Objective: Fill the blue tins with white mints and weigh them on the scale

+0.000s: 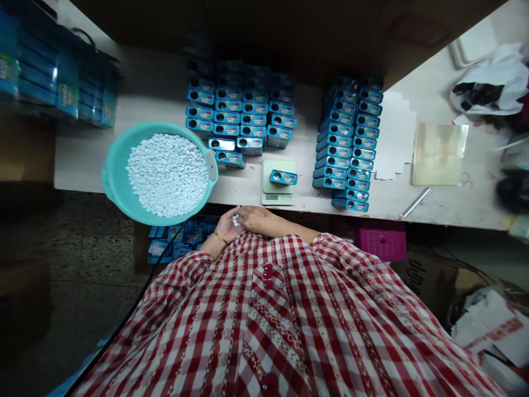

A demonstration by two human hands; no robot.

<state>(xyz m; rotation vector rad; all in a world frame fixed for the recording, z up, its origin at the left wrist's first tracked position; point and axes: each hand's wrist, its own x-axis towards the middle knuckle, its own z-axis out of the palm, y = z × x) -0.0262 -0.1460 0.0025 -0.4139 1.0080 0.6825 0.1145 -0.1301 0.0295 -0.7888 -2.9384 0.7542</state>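
My left hand (225, 227), with a gold bangle at the wrist, is cupped at the table's front edge around a few small white candies (235, 220). Over that palm bends my right hand (257, 219), fingers drawn together at the candies; what is between its fingertips is hidden. Just beyond my hands is a pale green digital scale (279, 199), bearing one blue tin (283, 177) with a round opening in its top. To the left, a turquoise basin (108, 176) holds a heap of the same white candies.
Blue tins (239, 118) stand in rows behind the scale, and more tins (351, 143) line up to its right. Wrapped blue packs (61, 82) are stacked at the far left. On the right lie a metal tube (415, 203) and a pink basket (382, 242) below the table edge.
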